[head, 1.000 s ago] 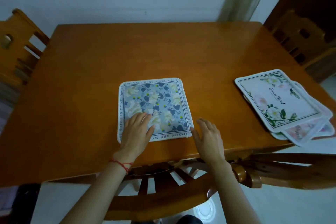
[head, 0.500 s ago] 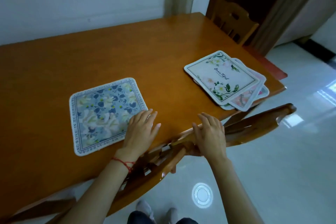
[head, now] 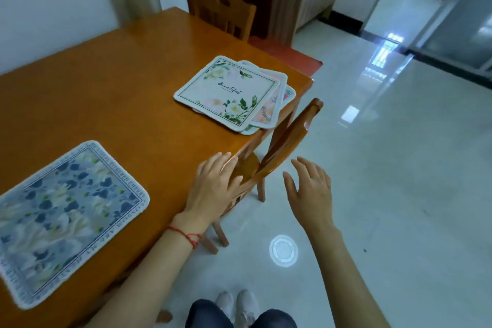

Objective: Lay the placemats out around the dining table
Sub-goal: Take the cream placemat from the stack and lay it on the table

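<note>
Firstly, dining table point(head: 111, 93): orange-brown wood, glossy top, filling the left half of the view; its near right corner sits beside the stack of mats.

Floor point(head: 399, 168): pale glossy tile, right half of the view, with a round white light reflection point(head: 283, 250) near the person's feet.

Near chair point(head: 287, 138): same wood, pushed in at the table's near edge, curved top rail rising past the table corner, legs on the tile.

Far chair point(head: 226, 13): slatted back, at the table's far side, against a dark doorway.

Blue floral placemat point(head: 66, 218): single mat lying flat on the table at the lower left, lettered border, close to the near edge, well apart from the stack.

Stack of placemats point(head: 231, 93): several mats fanned unevenly at the table's right corner; top one white with flowers and script, a pink one showing beneath it. No hand touches them.

Left hand point(head: 215, 189): palm down at the table edge, fingers straight and slightly spread, tips over the near chair's rail; red thread bracelet point(head: 186, 234) on the wrist.

Right hand point(head: 311, 192): raised in the air above the floor just right of the near chair, fingers apart and relaxed, holding nothing.

Shoes point(head: 237, 303): pale pair, bottom centre.
</note>
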Available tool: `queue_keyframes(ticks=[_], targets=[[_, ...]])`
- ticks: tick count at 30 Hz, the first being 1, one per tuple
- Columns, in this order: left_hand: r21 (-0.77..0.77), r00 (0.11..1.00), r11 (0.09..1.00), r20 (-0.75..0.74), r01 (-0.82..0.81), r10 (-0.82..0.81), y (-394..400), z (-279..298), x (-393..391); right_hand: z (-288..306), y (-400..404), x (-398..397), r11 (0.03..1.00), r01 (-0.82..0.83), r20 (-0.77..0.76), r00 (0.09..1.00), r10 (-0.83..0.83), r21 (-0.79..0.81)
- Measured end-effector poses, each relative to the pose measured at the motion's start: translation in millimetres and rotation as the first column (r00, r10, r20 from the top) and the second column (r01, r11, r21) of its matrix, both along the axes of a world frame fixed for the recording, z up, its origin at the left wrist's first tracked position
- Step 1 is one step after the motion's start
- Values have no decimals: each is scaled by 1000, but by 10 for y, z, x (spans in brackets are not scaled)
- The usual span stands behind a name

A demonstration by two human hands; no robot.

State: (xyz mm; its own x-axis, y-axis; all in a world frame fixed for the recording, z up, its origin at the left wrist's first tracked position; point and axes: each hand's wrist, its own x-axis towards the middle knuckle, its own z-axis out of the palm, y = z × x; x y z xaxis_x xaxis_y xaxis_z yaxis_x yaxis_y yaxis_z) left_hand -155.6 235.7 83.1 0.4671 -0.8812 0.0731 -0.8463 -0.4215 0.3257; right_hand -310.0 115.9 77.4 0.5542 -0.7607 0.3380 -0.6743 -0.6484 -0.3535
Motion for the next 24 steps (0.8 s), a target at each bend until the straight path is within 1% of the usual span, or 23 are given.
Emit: queue_keyframes(ticks=[5,9,13,19,24], targets=[[-18,981,981,49,191,-190,-302,-52,-181,-134,-2,-484,979,198,-32,980,-196,53],[-54,937,938,84,343,-338,-501,-41,-412,-173,58,-908,939,338,-25,941,-337,60],[-72,887,888,132,453,-442,-730,-84,-696,-208,84,-1346,897,438,-39,899,-436,56],[-65,820,823,165,564,-548,-1010,-158,-1178,-257,7,-1987,825,561,-50,828,-558,76],[-62,799,803,174,593,-576,-1331,-280,-1611,-321,-206,-2481,798,595,-63,804,-591,95]])
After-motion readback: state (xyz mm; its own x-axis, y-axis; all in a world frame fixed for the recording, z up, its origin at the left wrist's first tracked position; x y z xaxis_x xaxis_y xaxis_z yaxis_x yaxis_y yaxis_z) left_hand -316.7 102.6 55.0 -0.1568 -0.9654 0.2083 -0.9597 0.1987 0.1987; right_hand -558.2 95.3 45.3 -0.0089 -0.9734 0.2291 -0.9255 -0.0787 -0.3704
